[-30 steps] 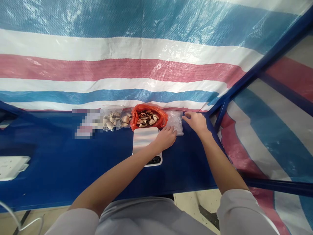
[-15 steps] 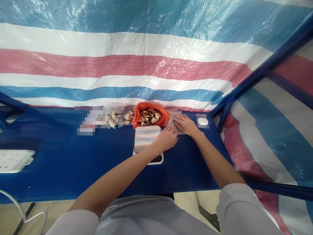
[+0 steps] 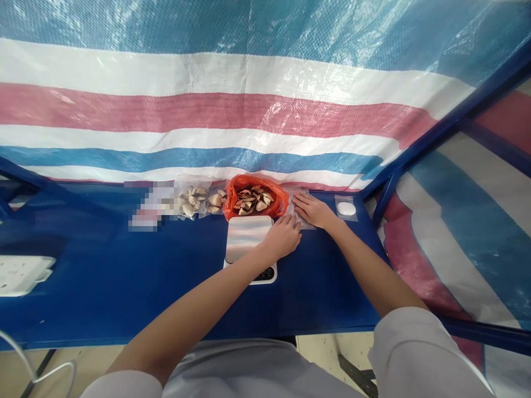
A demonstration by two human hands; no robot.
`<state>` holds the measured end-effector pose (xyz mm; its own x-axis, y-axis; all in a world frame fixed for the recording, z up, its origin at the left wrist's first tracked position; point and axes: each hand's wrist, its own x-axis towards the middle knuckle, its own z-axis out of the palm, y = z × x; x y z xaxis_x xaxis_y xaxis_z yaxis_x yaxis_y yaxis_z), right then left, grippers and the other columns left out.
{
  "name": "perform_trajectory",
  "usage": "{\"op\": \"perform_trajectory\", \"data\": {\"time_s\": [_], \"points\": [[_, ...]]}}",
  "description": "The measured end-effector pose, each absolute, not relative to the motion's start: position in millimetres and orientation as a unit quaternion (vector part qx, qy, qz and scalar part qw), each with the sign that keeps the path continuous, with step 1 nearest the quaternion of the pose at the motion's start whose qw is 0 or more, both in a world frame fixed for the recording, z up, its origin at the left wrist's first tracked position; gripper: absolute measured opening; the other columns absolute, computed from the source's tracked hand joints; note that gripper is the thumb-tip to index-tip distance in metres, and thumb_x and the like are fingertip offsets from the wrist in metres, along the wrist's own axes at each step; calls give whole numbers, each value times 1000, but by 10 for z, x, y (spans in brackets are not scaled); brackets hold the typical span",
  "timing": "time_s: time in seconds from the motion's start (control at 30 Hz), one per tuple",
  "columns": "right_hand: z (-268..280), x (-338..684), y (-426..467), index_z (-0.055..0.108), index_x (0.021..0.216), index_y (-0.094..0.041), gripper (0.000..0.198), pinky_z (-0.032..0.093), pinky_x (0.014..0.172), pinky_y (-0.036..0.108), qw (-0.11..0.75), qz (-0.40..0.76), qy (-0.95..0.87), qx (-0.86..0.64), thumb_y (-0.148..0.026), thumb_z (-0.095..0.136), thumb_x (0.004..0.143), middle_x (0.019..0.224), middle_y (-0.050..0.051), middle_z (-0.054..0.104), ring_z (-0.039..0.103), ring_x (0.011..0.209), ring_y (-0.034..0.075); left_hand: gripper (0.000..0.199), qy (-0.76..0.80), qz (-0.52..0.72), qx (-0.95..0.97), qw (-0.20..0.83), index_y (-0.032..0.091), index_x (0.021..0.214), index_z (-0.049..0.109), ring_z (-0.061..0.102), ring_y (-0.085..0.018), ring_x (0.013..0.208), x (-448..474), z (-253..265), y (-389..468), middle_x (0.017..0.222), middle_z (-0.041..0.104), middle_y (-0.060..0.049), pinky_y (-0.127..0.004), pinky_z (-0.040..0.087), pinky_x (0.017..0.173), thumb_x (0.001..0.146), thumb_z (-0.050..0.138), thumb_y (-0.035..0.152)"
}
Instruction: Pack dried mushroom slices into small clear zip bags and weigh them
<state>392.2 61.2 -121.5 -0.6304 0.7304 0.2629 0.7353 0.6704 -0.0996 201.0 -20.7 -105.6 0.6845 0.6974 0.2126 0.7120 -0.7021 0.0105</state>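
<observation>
Clear plastic point(image 3: 306, 225) lay just right of the red bag point(image 3: 284, 201), under both hands. The right hand point(image 3: 312, 210) rested flat, fingers loosely spread; the left hand point(image 3: 283, 236) curled nearby, its grip hidden from me. The plastic looked light, limp, slippery, best pinched at an edge.

Bright light, white glare streaking the tarp point(image 3: 265, 116), soft bands of reflection on the scale point(image 3: 244, 237), dark shadow on the tabletop point(image 3: 124, 282) behind the socket strip point(image 3: 25, 275), wide-angle stretching toward the edges, small details soft.
</observation>
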Motion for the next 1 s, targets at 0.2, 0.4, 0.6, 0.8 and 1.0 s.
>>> {"op": "perform_trajectory", "data": {"time_s": [0.2, 0.4, 0.6, 0.8, 1.0], "points": [[-1102, 3951, 542, 68, 131, -16, 39, 40, 120, 47, 161, -5, -890, -427, -27, 44, 102, 139, 14, 64, 54, 138, 29, 37, -377, -122, -918, 35, 7, 124, 64, 62, -32, 121, 1985, -956, -242, 129, 65, -22, -43, 45, 105, 100, 46, 30], [-949, 3991, 251, 71, 125, -18, 35, 45, 116, 48, 231, -30, -861, -453, -32, 48, 102, 136, 12, 67, 54, 138, 29, 31, -359, -168, -918, 28, 11, 116, 66, 63, -31, 117, 1829, -766, -345, 116, 70, -17, -44, 49, 102, 101, 43, 26], [-915, 3782, -175, 73, 120, -21, 32, 46, 116, 47, 264, -39, -845, -462, -32, 50, 101, 131, 8, 71, 58, 134, 28, 28, -389, -228, -892, 34, 18, 115, 70, 65, -28, 117, 1396, -690, -373, 118, 72, -14, -45, 48, 106, 99, 49, 28], [-1011, 3453, -474, 73, 120, -22, 31, 46, 116, 46, 262, -35, -831, -489, -32, 51, 100, 130, 7, 71, 58, 134, 27, 34, -469, -268, -840, 44, 19, 116, 73, 66, -28, 116, 780, -704, -427, 120, 74, -11, -43, 50, 104, 99, 47, 32], [-1106, 3202, -644, 70, 124, -22, 32, 44, 115, 49, 226, -38, -816, -530, -32, 52, 100, 145, 9, 61, 52, 139, 30, 37, -529, -286, -797, 51, 18, 116, 73, 66, -29, 116, 257, -837, -572, 119, 74, -11, -44, 49, 105, 99, 45, 35]]}}
